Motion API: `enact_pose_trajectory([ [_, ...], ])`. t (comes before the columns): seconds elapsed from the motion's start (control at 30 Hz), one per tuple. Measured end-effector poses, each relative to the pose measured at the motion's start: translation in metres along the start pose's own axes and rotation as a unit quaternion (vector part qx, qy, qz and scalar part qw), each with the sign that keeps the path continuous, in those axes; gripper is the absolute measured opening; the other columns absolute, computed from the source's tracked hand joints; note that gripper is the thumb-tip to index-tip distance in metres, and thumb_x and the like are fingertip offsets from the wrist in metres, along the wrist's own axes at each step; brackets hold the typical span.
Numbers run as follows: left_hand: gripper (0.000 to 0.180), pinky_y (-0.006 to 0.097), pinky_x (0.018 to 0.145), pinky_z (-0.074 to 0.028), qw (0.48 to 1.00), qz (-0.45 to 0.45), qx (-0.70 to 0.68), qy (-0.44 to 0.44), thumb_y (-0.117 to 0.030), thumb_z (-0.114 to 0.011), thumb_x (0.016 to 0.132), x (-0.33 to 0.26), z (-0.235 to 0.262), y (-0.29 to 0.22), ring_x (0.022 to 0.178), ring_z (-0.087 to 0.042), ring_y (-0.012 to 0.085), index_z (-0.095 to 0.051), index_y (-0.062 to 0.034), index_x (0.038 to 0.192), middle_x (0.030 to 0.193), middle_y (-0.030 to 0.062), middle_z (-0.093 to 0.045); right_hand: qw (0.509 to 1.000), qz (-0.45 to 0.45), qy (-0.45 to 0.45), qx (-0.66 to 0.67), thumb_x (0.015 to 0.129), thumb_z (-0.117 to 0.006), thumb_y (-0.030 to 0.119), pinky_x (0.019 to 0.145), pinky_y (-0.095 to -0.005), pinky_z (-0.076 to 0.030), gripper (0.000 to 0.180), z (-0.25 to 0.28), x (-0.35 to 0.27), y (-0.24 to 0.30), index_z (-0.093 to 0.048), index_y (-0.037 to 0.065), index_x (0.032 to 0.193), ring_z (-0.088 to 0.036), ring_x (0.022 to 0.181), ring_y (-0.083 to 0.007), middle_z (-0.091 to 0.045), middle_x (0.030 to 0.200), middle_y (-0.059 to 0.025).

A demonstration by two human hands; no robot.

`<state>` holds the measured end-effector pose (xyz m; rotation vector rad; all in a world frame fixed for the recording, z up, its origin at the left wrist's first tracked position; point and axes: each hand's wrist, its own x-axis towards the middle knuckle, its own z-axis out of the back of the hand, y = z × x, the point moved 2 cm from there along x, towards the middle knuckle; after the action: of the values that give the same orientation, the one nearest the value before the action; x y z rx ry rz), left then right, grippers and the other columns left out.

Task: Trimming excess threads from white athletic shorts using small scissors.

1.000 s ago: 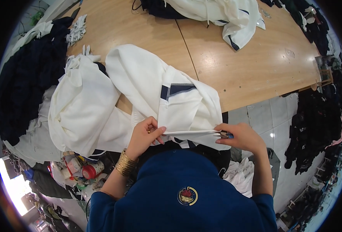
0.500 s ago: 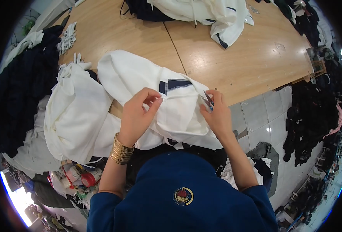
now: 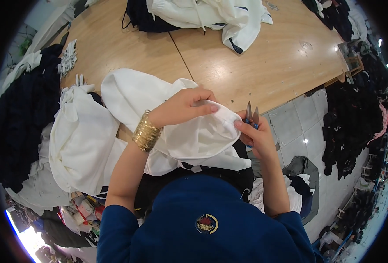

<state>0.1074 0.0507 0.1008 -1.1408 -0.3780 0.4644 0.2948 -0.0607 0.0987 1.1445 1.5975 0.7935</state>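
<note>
A white garment [image 3: 194, 136] lies bunched over the near edge of the wooden table [image 3: 167, 52] and into my lap. My left hand [image 3: 185, 106], with a gold bangle on its wrist, rests on top of the garment and pinches a fold of it. My right hand [image 3: 253, 133] grips the garment's right edge with the thumb and also holds small blue-handled thread snips [image 3: 251, 115], their blades pointing up and away from the cloth.
More white garments [image 3: 77, 136] are heaped at my left, beside a dark navy pile [image 3: 16, 118]. Another white and navy heap [image 3: 207, 15] sits at the table's far side. Dark clothes [image 3: 351, 118] lie on the tiled floor to the right.
The garment has been turned, so its navy stripe is no longer on top. My left hand moved right onto the fold. My right hand now shows the snips with blades up.
</note>
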Motion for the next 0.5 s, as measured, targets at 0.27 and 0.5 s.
enact_pose_trajectory([
  [0.27,0.016,0.019,0.062,-0.035,0.968,0.134,-0.205,-0.062,-0.016,-0.059,0.087,-0.023,0.007,-0.033,0.07,-0.043,0.0029,-0.055,-0.002,0.08,0.074,-0.0055,-0.05,0.98,0.108,-0.013,-0.166,0.076,-0.061,0.004,0.04,-0.0182,-0.024,0.017,0.013,-0.001,-0.003,-0.061,-0.003,0.092,-0.036,0.044,-0.0023,-0.05,0.062,0.0016],
  [0.5,0.016,0.02,0.052,-0.036,0.943,-0.045,0.188,-0.27,-0.015,-0.065,0.081,-0.054,0.026,-0.141,0.057,-0.048,0.0072,-0.061,0.0001,0.079,0.064,0.0021,-0.056,0.979,0.193,0.036,0.05,0.075,-0.062,0.005,0.043,-0.0172,-0.028,0.017,0.011,-0.016,0.064,-0.061,-0.004,0.089,-0.042,0.05,-0.0031,-0.055,0.067,-0.0007],
])
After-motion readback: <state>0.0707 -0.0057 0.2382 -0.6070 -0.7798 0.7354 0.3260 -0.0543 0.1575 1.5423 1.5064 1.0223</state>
